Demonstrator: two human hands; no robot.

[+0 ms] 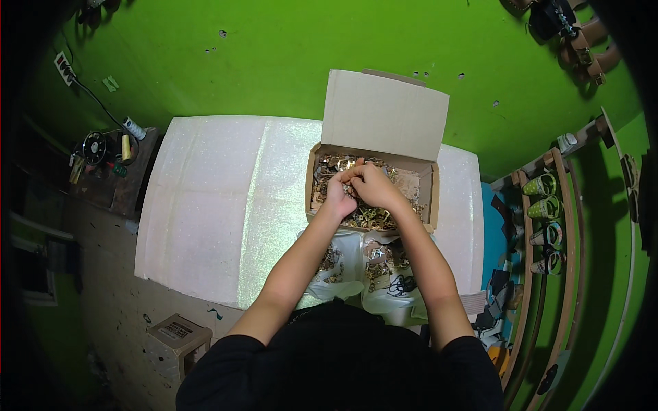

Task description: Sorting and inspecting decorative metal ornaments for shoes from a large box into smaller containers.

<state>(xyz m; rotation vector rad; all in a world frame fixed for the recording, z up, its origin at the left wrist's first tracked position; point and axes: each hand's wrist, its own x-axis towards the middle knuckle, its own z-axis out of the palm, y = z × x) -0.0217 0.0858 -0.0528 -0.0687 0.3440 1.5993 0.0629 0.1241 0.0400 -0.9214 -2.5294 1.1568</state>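
Note:
Both my hands are together over an open cardboard box point(432, 195) with a jumble of small gold and silver metal pieces point(373, 218), some shaped like buckles. My left hand point(340, 197) is turned partly palm up, its fingers curled toward the other hand. From the right, my right hand point(373, 186) reaches over with bent fingers, and the fingertips of both hands meet. Whatever small thing they pinch is hidden. The box's lid point(385, 113) stands raised at the back. Nearer me, two pale plastic bags or tubs, one on the left point(351, 260), contain more metal pieces.
A shiny whitish sheet point(205, 185) covers the table against a green wall point(274, 55). At left, a small dark table point(120, 188) bears thread spools and a wheel. A wooden stool point(181, 335) stands lower left. Sandals point(545, 207) hang on a wooden rack at right.

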